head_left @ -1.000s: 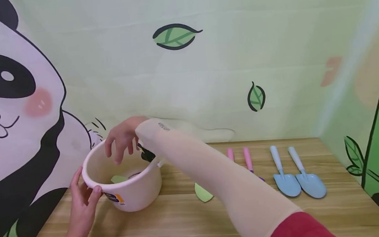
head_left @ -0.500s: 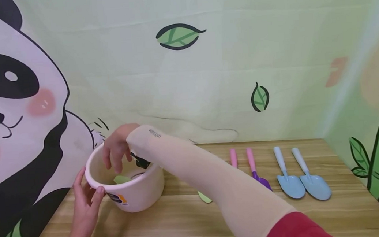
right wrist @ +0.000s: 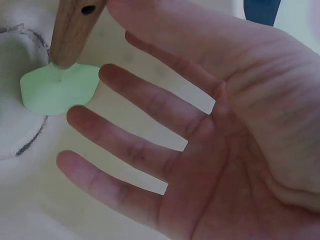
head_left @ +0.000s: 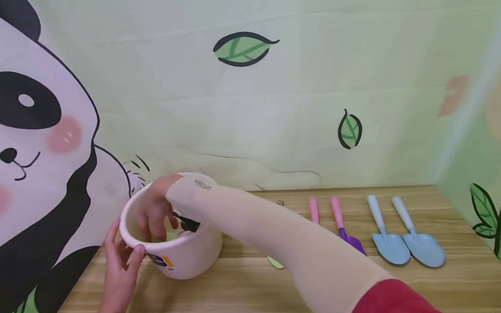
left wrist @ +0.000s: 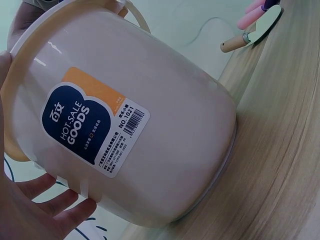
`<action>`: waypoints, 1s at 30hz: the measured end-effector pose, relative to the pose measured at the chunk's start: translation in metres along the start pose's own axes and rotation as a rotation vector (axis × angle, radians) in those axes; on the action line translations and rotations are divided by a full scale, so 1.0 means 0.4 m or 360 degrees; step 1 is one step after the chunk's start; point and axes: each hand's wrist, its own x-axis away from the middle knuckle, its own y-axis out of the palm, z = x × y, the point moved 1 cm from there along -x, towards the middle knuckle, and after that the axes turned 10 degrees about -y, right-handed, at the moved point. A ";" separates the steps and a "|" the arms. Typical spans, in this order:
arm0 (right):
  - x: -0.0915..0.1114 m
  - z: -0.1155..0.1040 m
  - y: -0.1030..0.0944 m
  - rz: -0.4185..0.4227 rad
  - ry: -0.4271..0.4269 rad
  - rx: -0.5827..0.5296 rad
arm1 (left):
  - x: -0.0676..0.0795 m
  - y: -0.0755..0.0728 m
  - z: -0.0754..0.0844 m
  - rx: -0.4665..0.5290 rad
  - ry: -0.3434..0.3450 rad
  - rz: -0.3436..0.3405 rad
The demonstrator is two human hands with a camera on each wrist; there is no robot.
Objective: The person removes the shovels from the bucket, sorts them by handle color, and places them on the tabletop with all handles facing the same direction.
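A white plastic bucket (head_left: 188, 262) with a blue and orange label stands on the wooden table at the left. My left hand (head_left: 123, 279) grips its rim, thumb over the top edge and fingers along the outer wall. My right hand (head_left: 155, 214) reaches down inside the bucket. In the right wrist view its fingers (right wrist: 135, 145) are extended and spread. Beside them is a green trowel (right wrist: 60, 90) with a wooden handle, its blade low in the bucket. The thumb tip lies close to the handle; whether they touch, I cannot tell.
Another green trowel (left wrist: 262, 27) lies right of the bucket, partly hidden by my right arm in the head view. Further right are pink-handled trowels, one with a purple blade (head_left: 353, 242), and two blue trowels (head_left: 391, 249). A printed cloth backdrop (head_left: 298, 85) stands behind the table.
My right hand has gone lower into the bucket. My left hand keeps its place on the rim. The head view has swung slightly left.
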 end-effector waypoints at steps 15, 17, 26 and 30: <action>0.002 0.020 0.013 -0.0203 -0.0023 0.0036 | -0.004 0.000 -0.004 -0.0012 0.0011 0.0012; -0.002 0.020 0.016 -0.0229 -0.0034 0.0031 | -0.002 -0.001 -0.004 -0.0024 0.0012 0.0012; -0.009 0.010 0.032 -0.0260 -0.0056 0.0068 | -0.002 -0.005 -0.005 -0.0050 -0.0003 0.0014; -0.001 0.014 0.041 -0.0271 -0.0037 0.0102 | -0.003 -0.004 -0.006 -0.0041 0.0006 0.0014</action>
